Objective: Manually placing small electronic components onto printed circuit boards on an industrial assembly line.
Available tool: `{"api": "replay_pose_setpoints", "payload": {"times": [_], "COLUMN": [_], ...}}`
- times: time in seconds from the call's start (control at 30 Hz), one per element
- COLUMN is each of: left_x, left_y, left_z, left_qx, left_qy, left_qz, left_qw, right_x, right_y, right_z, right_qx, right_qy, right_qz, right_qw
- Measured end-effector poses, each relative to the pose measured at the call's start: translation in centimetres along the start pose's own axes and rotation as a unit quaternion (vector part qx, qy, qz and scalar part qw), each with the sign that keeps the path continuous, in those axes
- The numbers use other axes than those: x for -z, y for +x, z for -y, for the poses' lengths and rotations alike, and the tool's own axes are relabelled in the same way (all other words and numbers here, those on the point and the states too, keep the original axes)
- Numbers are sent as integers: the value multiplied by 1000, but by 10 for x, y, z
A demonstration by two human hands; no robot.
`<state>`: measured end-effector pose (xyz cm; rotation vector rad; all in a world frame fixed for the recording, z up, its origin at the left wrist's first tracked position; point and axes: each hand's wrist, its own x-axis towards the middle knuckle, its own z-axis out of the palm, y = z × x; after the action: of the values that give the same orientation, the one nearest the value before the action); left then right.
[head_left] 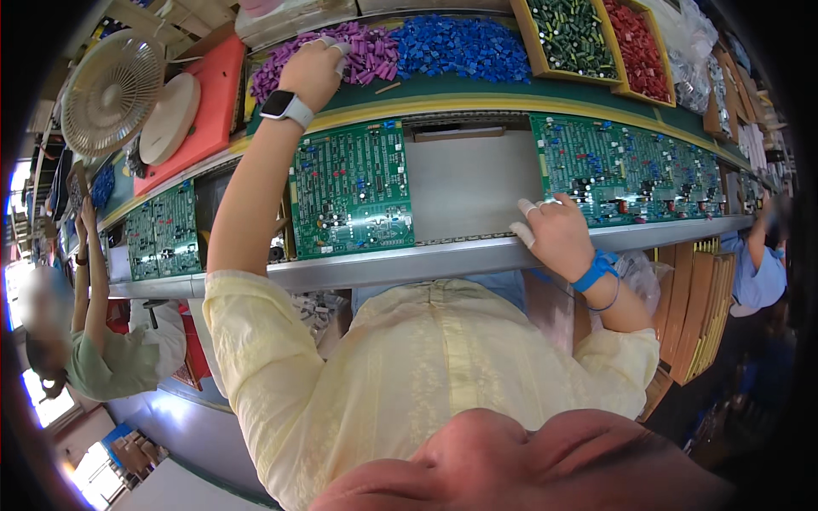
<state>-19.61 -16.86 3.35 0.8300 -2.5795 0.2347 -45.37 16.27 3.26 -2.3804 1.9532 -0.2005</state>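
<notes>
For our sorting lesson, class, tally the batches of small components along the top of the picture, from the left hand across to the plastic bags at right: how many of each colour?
Purple component heap: 1
Blue component heap: 1
Dark-green cylindrical component batch: 1
Red component batch: 1
Total: 4 batches

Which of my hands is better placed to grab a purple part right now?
Probably your left: your left hand is at the pile of purple parts, while your right hand is lower down, by the near edge of a green circuit board.
</notes>
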Motion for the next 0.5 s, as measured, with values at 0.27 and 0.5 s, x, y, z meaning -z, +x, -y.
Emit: {"api": "replay_pose_setpoints", "payload": {"times": [0.27, 0.5], "left_x": [13, 2], "left_y": [-26, -28], "left_z": [-1, -11], "left_qx": [52, 70], "left_qy": [5, 33], "left_qz": [120, 132], "left_qw": [991, 988], "right_x": [26, 20], "right_y": [54, 132], "right_z": [-33, -72], "right_qx": [45, 41], "right_qy": [7, -3], "right_qz": [-29, -67], "right_qw": [999, 997]}}
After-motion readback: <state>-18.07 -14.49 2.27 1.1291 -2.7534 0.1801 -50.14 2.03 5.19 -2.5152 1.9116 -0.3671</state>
